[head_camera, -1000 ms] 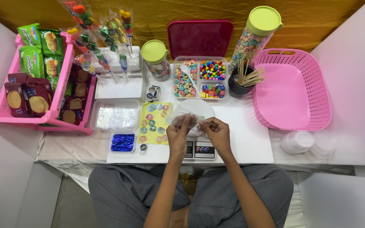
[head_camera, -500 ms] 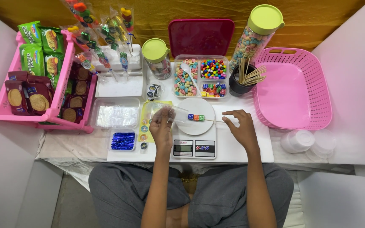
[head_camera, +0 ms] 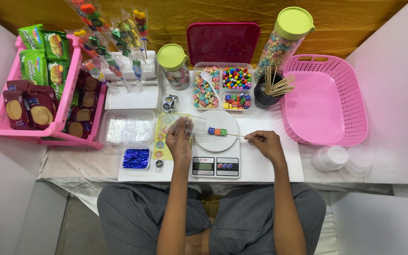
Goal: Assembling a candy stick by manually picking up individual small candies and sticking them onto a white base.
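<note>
Open bench [head_camera: 270, 170] lies right of the scale [head_camera: 216, 163]. Behind, the stick cup [head_camera: 265, 97] and pink basket [head_camera: 327, 101] crowd in.

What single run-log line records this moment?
left hand: holds clear bag | right hand: pinches skewer end | candy cubes: on skewer, over scale plate

A small sweet-packing workstation: candy tray [head_camera: 223, 87], biscuit rack [head_camera: 38, 85], digital scale [head_camera: 216, 165], white partition walls [head_camera: 5, 156]

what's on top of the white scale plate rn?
Over the white round plate of the scale lies a wooden skewer with coloured cube candies. The right hand pinches its end; the left hand holds a clear bag covering the plate's left edge.
</note>
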